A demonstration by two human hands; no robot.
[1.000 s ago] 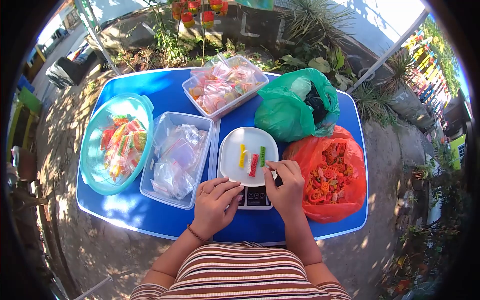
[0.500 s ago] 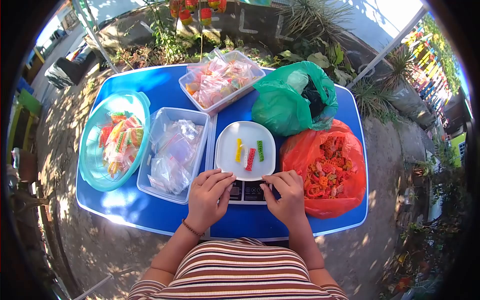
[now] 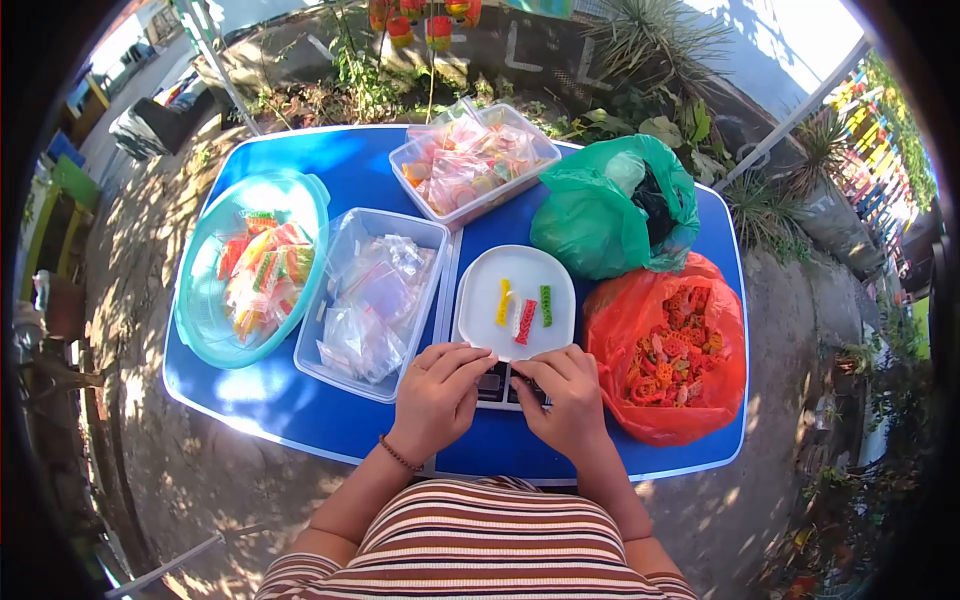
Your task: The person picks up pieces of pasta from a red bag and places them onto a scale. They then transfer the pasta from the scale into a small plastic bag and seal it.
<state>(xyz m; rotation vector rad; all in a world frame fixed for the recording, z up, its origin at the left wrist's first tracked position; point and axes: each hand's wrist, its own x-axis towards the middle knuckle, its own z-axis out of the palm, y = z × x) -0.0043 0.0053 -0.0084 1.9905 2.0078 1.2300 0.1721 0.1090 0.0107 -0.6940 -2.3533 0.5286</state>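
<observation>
Writing: white painted strokes on the dark low wall (image 3: 560, 60) behind the table. One reads as an L, and plants cut off the rest.

Setting: outdoors in sun and leaf shadow. Bare dirt ground, shrubs and spiky plants along the wall. Blue table (image 3: 340, 170), smooth top, rounded corners, pale edge.

Hands: left hand (image 3: 440, 395) and right hand (image 3: 570, 395) lie side by side over the front of a small kitchen scale (image 3: 497, 385) at the table's near edge. Both have bent, loosely curled fingers with the tips close together. Cannot tell whether anything small is pinched. Beaded bracelet (image 3: 400, 453) on the left wrist, striped shirt (image 3: 480, 540) below.

On the scale: white plate (image 3: 475, 325), rounded square and glossy. It carries ridged snack sticks (image 3: 522, 308) in yellow, white, red and green.

Around:
- Left, a clear plastic box (image 3: 345, 378) of empty clear bags.
- Further left, a round teal basin (image 3: 200, 330) of filled packets.
- Far side, a second clear tub (image 3: 470, 212) of filled packets.
- Right, a crinkled green bag (image 3: 590, 225).
- Nearer, an open red bag (image 3: 620, 320) of loose coloured snacks, just beside the plate.
</observation>
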